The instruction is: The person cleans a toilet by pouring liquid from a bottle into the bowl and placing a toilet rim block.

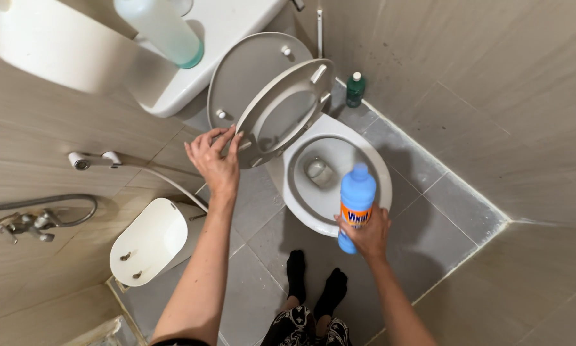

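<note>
Landmark: the toilet bowl (371, 160), white, open, water showing at its bottom.

Far left of the bowl, on the wall: a chrome tap fitting (25, 224) with a hose, and above it a bidet sprayer (92, 159) resting in its holder, its hose trailing toward the bowl. Lower left of the bowl we see a white lidded bin (150, 240) standing on the grey tiled floor (441, 230).

Left hand (216, 160): we have it at the left edge of the raised toilet seat (281, 115), fingers spread and loose, fingertips touching the seat's rim. Not clenched round anything. The seat stands tilted up over the bowl, and the lid (243, 70) is behind it, leaning toward the cistern (217, 32). A pale green bottle (163, 29) stands on top of the cistern, up and left of the bowl.

Right hand (368, 234): closed round the lower part of a blue cleaner bottle (356, 198) with an orange label band. We hold it upright, cap on, in front of the bowl's near rim.

Below the bowl: our feet in black socks (313, 279).

Behind the bowl to the right, in the wall corner, a small dark green bottle (356, 90) stands on the floor.
</note>
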